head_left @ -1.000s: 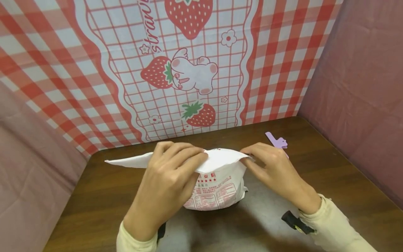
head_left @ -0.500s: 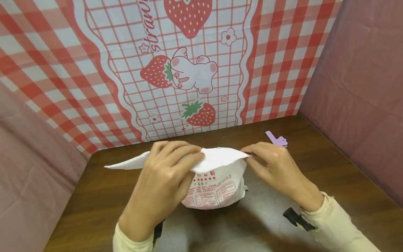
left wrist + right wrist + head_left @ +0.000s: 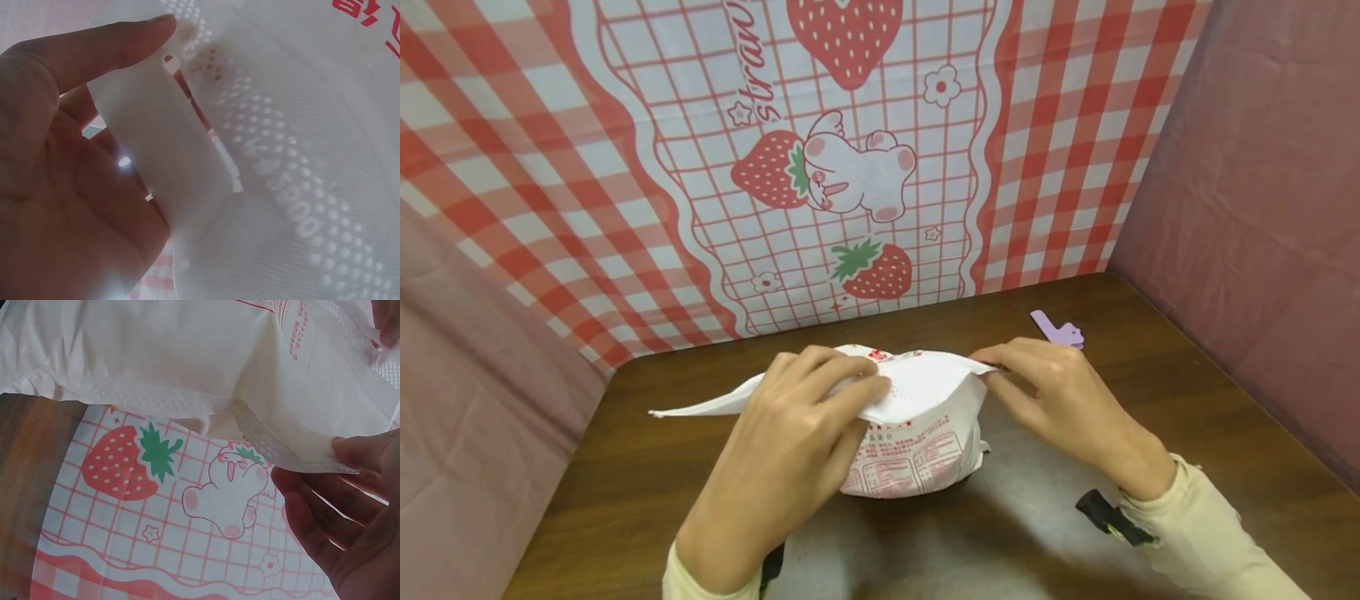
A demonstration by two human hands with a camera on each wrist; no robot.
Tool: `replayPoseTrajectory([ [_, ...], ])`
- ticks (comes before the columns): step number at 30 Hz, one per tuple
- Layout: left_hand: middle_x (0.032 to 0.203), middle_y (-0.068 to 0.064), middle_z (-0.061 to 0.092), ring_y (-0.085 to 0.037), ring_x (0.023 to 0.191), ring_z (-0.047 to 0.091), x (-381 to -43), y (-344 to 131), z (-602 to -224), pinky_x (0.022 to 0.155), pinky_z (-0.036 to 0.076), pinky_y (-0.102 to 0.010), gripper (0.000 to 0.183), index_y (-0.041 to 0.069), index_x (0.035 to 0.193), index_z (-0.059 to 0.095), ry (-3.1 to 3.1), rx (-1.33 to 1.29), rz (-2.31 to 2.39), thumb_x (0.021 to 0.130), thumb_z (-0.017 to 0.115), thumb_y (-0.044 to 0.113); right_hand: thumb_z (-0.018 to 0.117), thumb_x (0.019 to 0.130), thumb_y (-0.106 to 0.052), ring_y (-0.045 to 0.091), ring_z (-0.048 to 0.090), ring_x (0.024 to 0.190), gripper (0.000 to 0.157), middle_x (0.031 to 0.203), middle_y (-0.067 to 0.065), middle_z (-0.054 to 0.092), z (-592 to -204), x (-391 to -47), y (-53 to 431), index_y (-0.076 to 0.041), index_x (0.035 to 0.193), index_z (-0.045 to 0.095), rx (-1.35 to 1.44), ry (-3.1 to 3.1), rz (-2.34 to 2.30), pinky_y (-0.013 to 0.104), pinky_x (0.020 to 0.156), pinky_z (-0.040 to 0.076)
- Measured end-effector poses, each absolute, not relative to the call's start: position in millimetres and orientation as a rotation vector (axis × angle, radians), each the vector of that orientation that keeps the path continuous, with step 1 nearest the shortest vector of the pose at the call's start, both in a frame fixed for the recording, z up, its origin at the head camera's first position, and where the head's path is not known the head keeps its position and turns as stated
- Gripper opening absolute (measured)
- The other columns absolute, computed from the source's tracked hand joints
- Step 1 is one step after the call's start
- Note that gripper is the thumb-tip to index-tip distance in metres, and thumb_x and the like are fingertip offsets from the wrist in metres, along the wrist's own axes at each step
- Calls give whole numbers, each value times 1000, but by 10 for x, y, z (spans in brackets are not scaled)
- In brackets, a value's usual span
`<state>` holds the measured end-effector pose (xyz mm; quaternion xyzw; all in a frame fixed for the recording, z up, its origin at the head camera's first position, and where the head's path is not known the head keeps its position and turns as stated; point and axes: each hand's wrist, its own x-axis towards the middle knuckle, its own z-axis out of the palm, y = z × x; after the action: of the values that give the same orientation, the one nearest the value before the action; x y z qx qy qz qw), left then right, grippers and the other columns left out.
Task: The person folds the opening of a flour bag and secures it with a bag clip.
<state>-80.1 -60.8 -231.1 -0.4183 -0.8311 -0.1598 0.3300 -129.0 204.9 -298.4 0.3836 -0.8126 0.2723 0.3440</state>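
A white flour bag (image 3: 902, 471) with red print stands on the table, its white top part bent over. My left hand (image 3: 790, 454) pinches this top near its middle, and a pointed end of it sticks out to the left. In the left wrist view, the thumb and fingers of the left hand (image 3: 81, 144) lie on either side of the bag's dotted top (image 3: 162, 200), beside a cut handle slot. At the right end, my right hand (image 3: 1063, 408) pinches the bag's upper corner. The right wrist view shows that hand (image 3: 344, 519) with thumb and fingertips on the dotted edge.
A purple bag clip (image 3: 1060, 333) lies on the brown wooden table (image 3: 1210, 433), behind the right hand. A strawberry-print checked cloth (image 3: 865, 150) hangs at the back. Pink cloths (image 3: 1255, 183) close off both sides.
The bag's top has tipped a little, and red print now shows behind the left fingers. Its pointed left end has sunk slightly. Both hands keep their grip on the bag.
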Motion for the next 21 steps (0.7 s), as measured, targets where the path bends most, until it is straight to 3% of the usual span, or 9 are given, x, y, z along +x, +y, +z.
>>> replayPoseTrajectory([
  [11, 92, 4, 62, -13, 90, 53, -745, -661, -2337, 80, 41, -30, 25, 14, 90, 67, -2224, -1176, -425, 73, 55, 1, 68, 73, -3, 3, 59, 78, 23, 87, -8, 65, -2947, -1302, 2140, -13, 94, 68, 1051, -2123, 692, 15, 69, 44],
  [17, 90, 5, 60, -13, 86, 52, -725, -659, -2341, 77, 40, -27, 26, 14, 89, 66, -2251, -1202, -435, 72, 53, 0, 70, 71, -3, 2, 59, 78, 25, 88, -10, 65, -2920, -1303, 2179, -13, 93, 69, 1066, -2147, 687, 14, 68, 44],
  [21, 91, 5, 59, -13, 88, 51, -695, -637, -2325, 81, 39, -28, 12, 15, 87, 64, -2267, -1191, -460, 76, 61, 10, 73, 70, -5, 2, 59, 80, 29, 91, -10, 64, -2875, -1267, 2155, -13, 97, 68, 1097, -2180, 737, 13, 70, 44],
])
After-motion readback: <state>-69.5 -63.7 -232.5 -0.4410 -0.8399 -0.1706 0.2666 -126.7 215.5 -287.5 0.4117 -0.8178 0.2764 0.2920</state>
